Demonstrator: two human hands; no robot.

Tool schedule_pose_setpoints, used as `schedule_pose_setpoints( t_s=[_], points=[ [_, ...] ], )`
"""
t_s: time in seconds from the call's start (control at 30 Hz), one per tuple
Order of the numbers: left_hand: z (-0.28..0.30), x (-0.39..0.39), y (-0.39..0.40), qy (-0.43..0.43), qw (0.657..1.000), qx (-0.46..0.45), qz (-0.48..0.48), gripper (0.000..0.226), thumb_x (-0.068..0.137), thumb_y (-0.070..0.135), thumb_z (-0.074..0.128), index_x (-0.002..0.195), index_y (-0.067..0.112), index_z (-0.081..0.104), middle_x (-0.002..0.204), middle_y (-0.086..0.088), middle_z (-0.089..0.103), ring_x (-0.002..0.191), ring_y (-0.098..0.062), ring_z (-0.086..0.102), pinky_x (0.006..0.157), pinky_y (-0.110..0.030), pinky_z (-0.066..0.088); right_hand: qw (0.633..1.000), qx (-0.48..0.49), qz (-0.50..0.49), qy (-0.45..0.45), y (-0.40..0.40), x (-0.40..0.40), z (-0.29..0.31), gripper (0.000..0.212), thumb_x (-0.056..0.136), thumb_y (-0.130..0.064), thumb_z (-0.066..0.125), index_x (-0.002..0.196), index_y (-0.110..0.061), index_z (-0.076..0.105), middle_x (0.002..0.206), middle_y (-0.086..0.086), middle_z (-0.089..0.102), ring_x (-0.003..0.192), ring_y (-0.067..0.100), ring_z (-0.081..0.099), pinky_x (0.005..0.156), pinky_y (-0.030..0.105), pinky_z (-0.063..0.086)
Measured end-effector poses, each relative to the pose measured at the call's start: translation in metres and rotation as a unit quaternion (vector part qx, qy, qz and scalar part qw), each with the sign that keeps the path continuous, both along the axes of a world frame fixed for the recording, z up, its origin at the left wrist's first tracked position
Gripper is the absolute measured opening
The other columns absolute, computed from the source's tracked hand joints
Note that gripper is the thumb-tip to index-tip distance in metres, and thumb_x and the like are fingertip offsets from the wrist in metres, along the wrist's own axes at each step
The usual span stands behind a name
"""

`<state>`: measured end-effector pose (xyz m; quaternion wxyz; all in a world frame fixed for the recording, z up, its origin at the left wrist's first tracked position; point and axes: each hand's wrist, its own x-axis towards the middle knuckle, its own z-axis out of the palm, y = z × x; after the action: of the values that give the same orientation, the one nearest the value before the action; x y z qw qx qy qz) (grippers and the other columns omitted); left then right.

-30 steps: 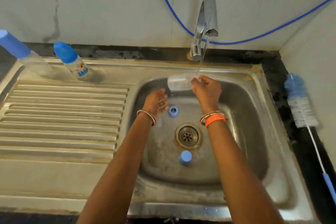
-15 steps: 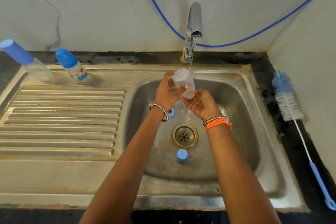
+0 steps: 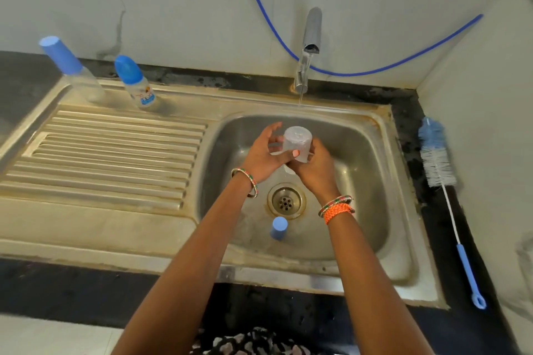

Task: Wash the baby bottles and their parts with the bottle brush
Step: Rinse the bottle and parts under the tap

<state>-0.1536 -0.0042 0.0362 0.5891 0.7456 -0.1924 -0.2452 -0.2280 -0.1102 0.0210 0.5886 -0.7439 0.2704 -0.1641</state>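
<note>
Both hands meet over the middle of the sink basin point(image 3: 360, 153), holding one clear baby bottle point(image 3: 297, 143) between them with its base turned up toward the camera. The left hand point(image 3: 265, 157) curls around the bottle from the left, thumb across its front and fingers spread behind it. The right hand point(image 3: 314, 166) wraps its lower part from the right, fingers curled under. Each wrist carries bangles, and the right one also has an orange braided band.

Below the hands lies the round drain point(image 3: 286, 201), and nearer the front wall of the basin a small blue cap point(image 3: 279, 228) stands on the basin floor. Behind the hands, a thin stream of water falls from the tap point(image 3: 311, 34) at the back rim.

On the left, two more bottles stand at the far edge of the ribbed draining board point(image 3: 115, 153): a tall bottle with a blue cover point(image 3: 69, 66) and a shorter printed bottle with a blue cap point(image 3: 135, 83). On the dark worktop point(image 3: 438, 225) to the right of the sink lies the bottle brush point(image 3: 438, 158), bristles away, its blue handle toward the front. A blue hose point(image 3: 375, 70) hangs along the wall.
</note>
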Motion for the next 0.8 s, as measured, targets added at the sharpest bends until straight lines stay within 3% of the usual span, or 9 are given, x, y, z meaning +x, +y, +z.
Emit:
schedule_pose_setpoints(
  t_s=[0.1,0.17,0.23,0.4,0.6,0.8],
  points=[
    [-0.001,-0.001,0.035,0.058,0.996,-0.053,0.043,0.053,0.085,-0.002,0.064,0.134,0.007,0.044,0.112,-0.007,0.053,0.092,-0.015,0.058,0.074,-0.019,0.052,0.999,0.043,-0.025,-0.006,0.014,-0.007,-0.001,0.044,0.074,-0.018,0.079,0.113,-0.021,0.058,0.107,-0.002,0.067,0.098,0.014,0.065,0.082,0.03,0.054],
    [0.0,0.005,0.072,0.088,0.986,-0.092,0.109,0.037,0.088,-0.008,0.056,0.122,0.005,0.052,0.098,-0.004,0.057,0.077,-0.01,0.057,0.063,-0.021,0.051,0.997,0.073,-0.011,-0.01,0.037,-0.004,0.004,0.043,0.076,-0.015,0.077,0.115,-0.021,0.059,0.109,0.0,0.068,0.099,0.015,0.065,0.084,0.036,0.055],
    [0.004,0.015,0.115,0.101,0.974,-0.113,0.167,0.027,0.09,-0.007,0.053,0.105,0.015,0.057,0.089,0.0,0.06,0.069,-0.007,0.058,0.059,-0.023,0.051,0.994,0.102,0.034,-0.019,0.07,0.008,0.012,0.044,0.076,-0.011,0.077,0.115,-0.02,0.058,0.109,0.002,0.068,0.099,0.016,0.065,0.086,0.038,0.055],
    [0.019,0.05,0.241,0.08,0.957,-0.109,0.256,0.026,0.089,-0.005,0.055,0.092,0.02,0.061,0.084,0.005,0.066,0.07,-0.009,0.061,0.06,-0.025,0.051,0.976,0.09,0.192,-0.049,0.188,0.059,0.03,0.052,0.074,-0.006,0.078,0.121,-0.015,0.056,0.111,-0.002,0.064,0.098,0.009,0.061,0.08,0.014,0.05],
    [0.013,0.075,0.382,0.051,0.924,-0.056,0.374,0.031,0.089,-0.007,0.047,0.089,0.022,0.059,0.088,0.003,0.063,0.075,-0.01,0.058,0.066,-0.028,0.049,0.952,0.039,0.301,-0.029,0.31,0.109,0.019,0.06,0.072,-0.011,0.08,0.126,-0.016,0.053,0.117,-0.003,0.061,0.103,0.012,0.058,0.076,0.011,0.048],
    [0.002,0.089,0.466,0.047,0.886,-0.041,0.46,0.032,0.088,-0.009,0.048,0.089,0.021,0.059,0.088,0.002,0.063,0.078,-0.014,0.058,0.069,-0.031,0.051,0.928,0.015,0.372,-0.008,0.399,0.15,0.005,0.063,0.072,-0.009,0.08,0.128,-0.015,0.05,0.116,-0.003,0.058,0.103,0.009,0.054,0.072,0.002,0.043]
  ],
)
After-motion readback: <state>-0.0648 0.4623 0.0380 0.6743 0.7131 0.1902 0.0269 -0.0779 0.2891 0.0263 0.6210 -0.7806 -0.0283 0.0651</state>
